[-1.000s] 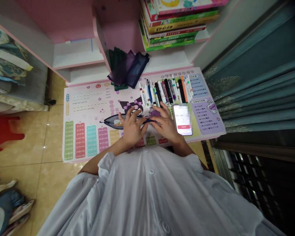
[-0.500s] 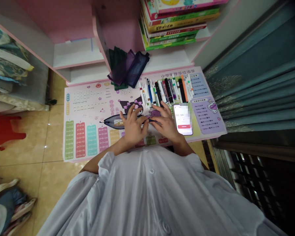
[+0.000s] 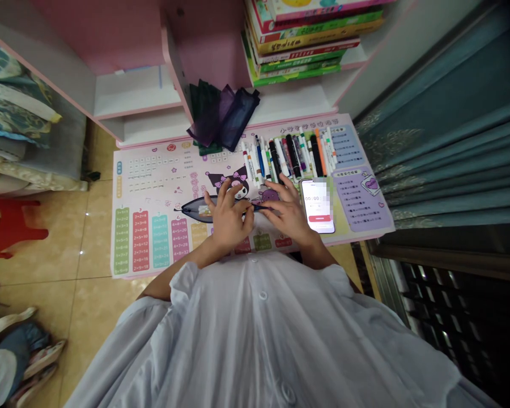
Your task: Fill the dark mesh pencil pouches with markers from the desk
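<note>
Navy mesh zip pouch lies on the printed desk mat, gripped by the left hand, while the right hand pinches a dark pen at the pouch's mouth.

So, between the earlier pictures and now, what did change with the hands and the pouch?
The right hand moved slightly left toward the left hand, its fingers still pinching the dark pen beside the black zip pouch, which the left hand holds. Nothing was let go. The markers and phone stayed put.
</note>
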Tool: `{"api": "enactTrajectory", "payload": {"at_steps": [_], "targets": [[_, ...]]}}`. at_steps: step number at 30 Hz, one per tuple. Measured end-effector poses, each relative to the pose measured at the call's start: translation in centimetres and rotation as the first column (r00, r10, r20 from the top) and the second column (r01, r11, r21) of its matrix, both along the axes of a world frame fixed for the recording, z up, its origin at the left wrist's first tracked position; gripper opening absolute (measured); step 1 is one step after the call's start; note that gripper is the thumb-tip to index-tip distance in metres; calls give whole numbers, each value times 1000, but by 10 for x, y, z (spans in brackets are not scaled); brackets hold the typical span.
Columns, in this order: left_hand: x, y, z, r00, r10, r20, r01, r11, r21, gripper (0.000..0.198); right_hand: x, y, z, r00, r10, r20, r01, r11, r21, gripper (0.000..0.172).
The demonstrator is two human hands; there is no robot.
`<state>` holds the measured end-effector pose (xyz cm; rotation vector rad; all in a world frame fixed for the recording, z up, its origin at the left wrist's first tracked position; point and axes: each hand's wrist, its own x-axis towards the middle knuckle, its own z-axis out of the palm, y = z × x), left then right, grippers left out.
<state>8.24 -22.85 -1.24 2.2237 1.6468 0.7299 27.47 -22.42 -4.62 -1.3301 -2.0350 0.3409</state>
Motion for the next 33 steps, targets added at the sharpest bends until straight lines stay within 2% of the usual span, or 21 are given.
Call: {"api": "enactTrajectory", "payload": {"at_steps": [16,24,33], "targets": [[-8,-1,-2,999,28,-31,-28,1000,6,15,4,1,-1,1000,-7,-5,7,1000,-16,9],[-11,-2,0,999,34,-31,-35,999,-10,15,4,0,-2,1000,-8,20,8,999,32,11],[-14,-3,0,998,46,-35,-47,999,-12,16,6,0,-3,1000,-9,-6,9,1000,-7,10]]}}
